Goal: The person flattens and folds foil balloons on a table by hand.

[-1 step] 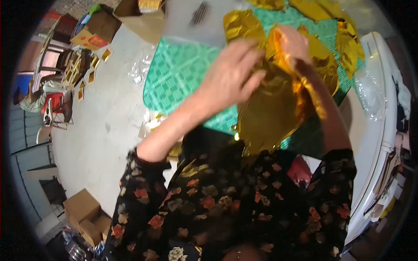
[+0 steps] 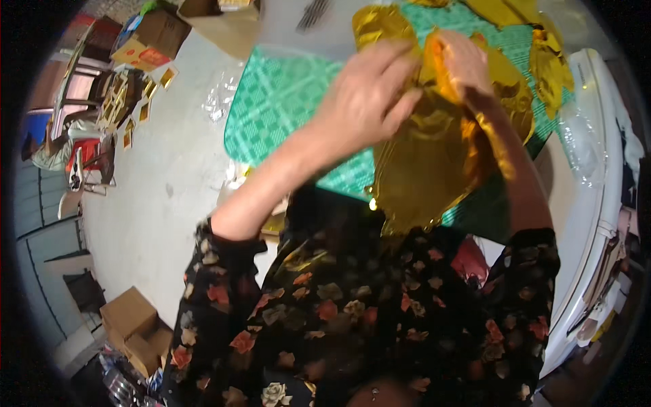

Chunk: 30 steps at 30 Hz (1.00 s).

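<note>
A flat gold foil balloon (image 2: 427, 169) with a seamed edge lies across a green checked mat (image 2: 285, 102) and reaches down to my lap. My right hand (image 2: 464, 64) has its fingers wrapped on a fold of the foil at the upper part, and the foil glows orange beside it. Over the foil's upper left edge is my left hand (image 2: 373, 95), its fingers bent and the thumb apart from them. Motion blur and the hand itself hide its fingertips, so I cannot tell if they grip anything.
More gold foil pieces (image 2: 498, 10) lie at the mat's far and right sides. To the right stands a white curved edge (image 2: 597, 136) with clear plastic on it. Cardboard boxes (image 2: 132, 319) sit lower left, others far left. A person (image 2: 54, 152) sits by a red chair.
My left hand has risen slightly. The whole view has shifted a little, with the foil and mat appearing higher and slightly to the right. My right hand keeps its hold.
</note>
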Tool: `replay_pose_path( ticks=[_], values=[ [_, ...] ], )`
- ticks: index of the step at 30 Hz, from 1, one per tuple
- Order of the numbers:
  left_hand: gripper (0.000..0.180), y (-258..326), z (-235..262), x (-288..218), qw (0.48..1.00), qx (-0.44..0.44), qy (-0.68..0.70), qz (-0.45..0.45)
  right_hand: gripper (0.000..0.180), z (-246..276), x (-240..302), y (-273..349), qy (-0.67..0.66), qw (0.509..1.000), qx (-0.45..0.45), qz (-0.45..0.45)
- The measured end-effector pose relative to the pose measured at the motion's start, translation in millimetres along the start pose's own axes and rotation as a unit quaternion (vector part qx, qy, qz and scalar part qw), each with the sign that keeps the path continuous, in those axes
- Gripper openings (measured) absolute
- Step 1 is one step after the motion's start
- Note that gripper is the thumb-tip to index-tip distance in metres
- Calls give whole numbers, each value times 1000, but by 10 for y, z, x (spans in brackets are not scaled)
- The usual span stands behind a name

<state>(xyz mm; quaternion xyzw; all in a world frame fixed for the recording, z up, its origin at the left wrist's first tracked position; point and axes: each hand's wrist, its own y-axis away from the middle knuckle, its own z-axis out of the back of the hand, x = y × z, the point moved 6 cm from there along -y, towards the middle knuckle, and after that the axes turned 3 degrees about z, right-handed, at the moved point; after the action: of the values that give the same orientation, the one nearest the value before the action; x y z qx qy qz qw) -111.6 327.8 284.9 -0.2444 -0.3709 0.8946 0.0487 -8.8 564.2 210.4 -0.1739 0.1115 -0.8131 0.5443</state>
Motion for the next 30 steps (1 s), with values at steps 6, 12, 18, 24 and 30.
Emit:
replay_pose_path(
  ticks=[6,12,18,24,30],
  values=[
    [37,-174,-669,270,992,96,-42,-76,47,-140,-78,7,71,996,1,51],
    [40,23,-891,278,989,88,-48,-108,40,-84,-117,40,28,994,-51,94],
    [44,46,-931,306,987,129,-47,-81,38,-1,-88,43,-4,992,-49,116],
    [42,5,-1023,293,989,102,-46,-98,40,511,313,280,30,988,-116,100],
    [41,111,-986,403,990,86,-56,-93,63,882,1641,1345,-131,978,76,145]
  ],
)
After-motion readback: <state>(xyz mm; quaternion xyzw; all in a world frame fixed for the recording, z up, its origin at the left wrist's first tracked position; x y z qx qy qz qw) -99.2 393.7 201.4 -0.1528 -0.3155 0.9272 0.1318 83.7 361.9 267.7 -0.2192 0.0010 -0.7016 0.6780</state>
